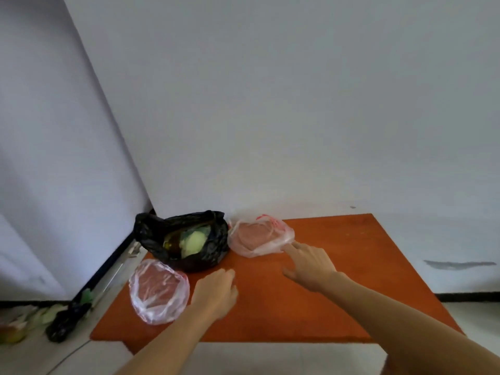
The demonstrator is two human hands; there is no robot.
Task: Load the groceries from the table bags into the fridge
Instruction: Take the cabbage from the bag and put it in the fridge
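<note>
Three bags lie on the orange table (338,288). A black bag (208,247) at the back left gapes open, showing a pale green cabbage (193,242) and a dark bottle. A clear bag (158,290) with reddish contents sits at the front left. Another clear bag (259,236) with red handles lies at the back middle. My left hand (216,290) hovers just right of the front clear bag, fingers loosely curled, holding nothing. My right hand (311,263) stretches out with its fingertips at the edge of the back clear bag, holding nothing.
A tall white panel (54,158) leans up on the left beside the table. On the floor at the lower left lie a small black bag (65,322) and green vegetable scraps (46,315). White wall stands behind the table.
</note>
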